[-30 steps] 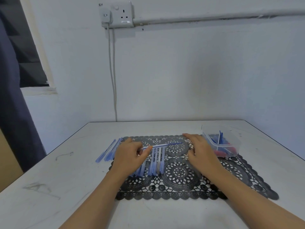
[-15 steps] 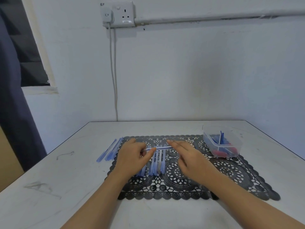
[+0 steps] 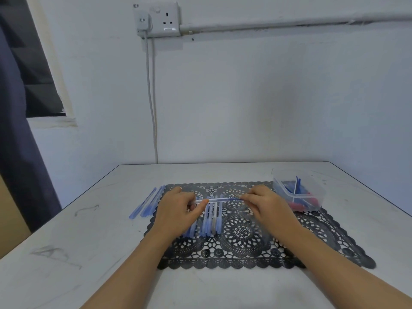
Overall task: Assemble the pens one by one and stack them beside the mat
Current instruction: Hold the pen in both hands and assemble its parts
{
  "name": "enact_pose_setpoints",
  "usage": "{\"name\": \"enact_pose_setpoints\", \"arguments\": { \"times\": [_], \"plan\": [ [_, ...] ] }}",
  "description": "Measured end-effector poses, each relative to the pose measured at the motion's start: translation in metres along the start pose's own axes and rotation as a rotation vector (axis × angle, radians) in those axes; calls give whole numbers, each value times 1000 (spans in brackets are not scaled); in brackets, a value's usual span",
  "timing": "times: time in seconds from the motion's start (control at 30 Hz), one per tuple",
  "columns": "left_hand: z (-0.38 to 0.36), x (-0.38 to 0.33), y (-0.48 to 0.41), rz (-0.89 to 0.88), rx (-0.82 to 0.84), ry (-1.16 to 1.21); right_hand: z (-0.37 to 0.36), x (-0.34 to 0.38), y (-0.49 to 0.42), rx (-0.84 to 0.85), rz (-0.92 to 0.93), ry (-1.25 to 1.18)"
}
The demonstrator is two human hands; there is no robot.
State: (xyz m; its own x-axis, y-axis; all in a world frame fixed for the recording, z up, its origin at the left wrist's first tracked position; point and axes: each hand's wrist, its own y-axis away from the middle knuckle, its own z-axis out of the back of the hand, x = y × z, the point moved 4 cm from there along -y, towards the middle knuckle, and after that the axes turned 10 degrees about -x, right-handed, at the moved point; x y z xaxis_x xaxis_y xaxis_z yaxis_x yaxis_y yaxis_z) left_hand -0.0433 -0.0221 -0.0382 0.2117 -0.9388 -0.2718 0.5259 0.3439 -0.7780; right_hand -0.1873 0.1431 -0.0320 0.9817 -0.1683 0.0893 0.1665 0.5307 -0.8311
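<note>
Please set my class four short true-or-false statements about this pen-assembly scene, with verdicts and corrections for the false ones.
1. The left hand and right hand hold one pen between them above the mat. True.
2. Several blue pens lie on the table left of the mat. True.
3. The clear container stands at the mat's left edge. False: it stands at the far right corner.
4. The mat is plain white. False: it is black lace.

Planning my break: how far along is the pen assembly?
Done: a few finished pens lie beside the mat's left edge. In hand: the left hand and right hand hold one pen between them. Left: a row of pens on the mat, plus parts in the clear tub.
</note>
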Motion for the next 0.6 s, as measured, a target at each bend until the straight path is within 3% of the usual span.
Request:
{"name": "enact_pose_setpoints", "arguments": {
  "times": [0.37,0.6],
  "plan": [
    [-1,4,0,28,6,8,4,-21,-2,23,-31,55],
    [-4,10,0,41,9,16,5,-45,2,123,-196,10]
  ]
}}
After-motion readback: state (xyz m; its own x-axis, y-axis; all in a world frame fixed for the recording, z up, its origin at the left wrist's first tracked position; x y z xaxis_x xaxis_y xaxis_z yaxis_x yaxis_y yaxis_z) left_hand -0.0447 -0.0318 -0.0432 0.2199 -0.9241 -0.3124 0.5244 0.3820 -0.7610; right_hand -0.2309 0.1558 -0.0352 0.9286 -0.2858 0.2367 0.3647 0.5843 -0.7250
